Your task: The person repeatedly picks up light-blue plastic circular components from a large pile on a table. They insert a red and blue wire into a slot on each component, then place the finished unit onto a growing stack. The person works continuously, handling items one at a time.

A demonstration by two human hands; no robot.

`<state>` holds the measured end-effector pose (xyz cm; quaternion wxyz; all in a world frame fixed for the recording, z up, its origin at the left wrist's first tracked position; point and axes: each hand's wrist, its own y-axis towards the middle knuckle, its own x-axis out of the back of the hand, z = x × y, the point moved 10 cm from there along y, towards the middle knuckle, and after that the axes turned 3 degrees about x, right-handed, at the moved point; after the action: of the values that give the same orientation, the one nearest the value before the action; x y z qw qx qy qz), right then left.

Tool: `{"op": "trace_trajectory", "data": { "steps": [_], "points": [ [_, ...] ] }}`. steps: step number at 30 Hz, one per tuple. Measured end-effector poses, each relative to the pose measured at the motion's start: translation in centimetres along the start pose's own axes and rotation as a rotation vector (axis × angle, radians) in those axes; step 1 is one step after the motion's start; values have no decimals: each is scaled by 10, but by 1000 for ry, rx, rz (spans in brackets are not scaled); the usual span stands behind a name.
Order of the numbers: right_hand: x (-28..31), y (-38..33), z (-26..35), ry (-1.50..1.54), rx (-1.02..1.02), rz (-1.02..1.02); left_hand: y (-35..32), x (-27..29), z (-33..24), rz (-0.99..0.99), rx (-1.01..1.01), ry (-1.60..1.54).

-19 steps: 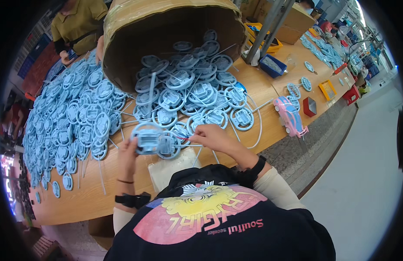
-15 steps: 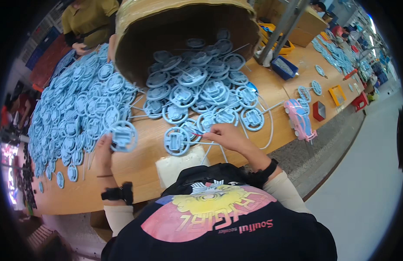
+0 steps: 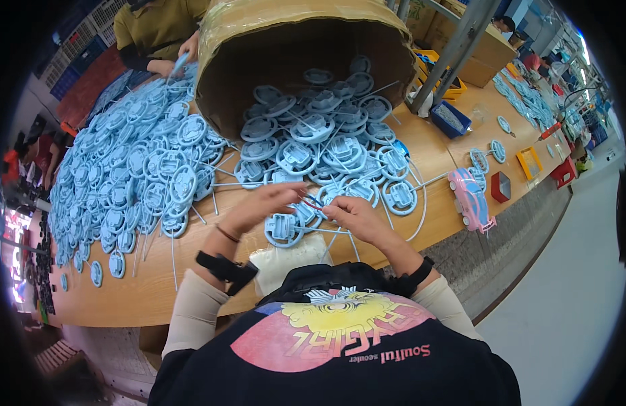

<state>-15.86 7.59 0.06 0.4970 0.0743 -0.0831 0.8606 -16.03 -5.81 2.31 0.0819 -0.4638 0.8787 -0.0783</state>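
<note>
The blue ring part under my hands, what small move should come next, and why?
Probably close the left hand on the blue ring part lying flat on the wooden table. Both hands hover together just above it; the right hand seems to pinch a thin reddish piece, so the part looks unsteadied.

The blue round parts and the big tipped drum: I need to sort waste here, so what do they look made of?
The blue round parts look like moulded plastic: uniform light blue, dull sheen, thin sprue stems attached. The tipped drum looks like brown cardboard, wrapped in glossy tape or film, judging by its wrinkled shine. The worktable looks like wood or wood laminate.
</note>
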Motion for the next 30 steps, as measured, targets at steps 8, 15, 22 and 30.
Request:
{"op": "trace_trajectory", "data": {
  "steps": [8, 15, 22, 30],
  "points": [
    [-6, -2, 9, 38, 34, -26, 8, -38, 12, -40, -68, -228],
    [-23, 5, 1, 121, -35, 50, -7, -32, 16, -139, -55, -275],
    [-31, 12, -22, 126, -152, 100, -14, -25, 17, -202, -56, -190],
    [9, 0, 2, -232, 51, -117, -12, 42, 62, -309, 6, 342]
  ]
}}
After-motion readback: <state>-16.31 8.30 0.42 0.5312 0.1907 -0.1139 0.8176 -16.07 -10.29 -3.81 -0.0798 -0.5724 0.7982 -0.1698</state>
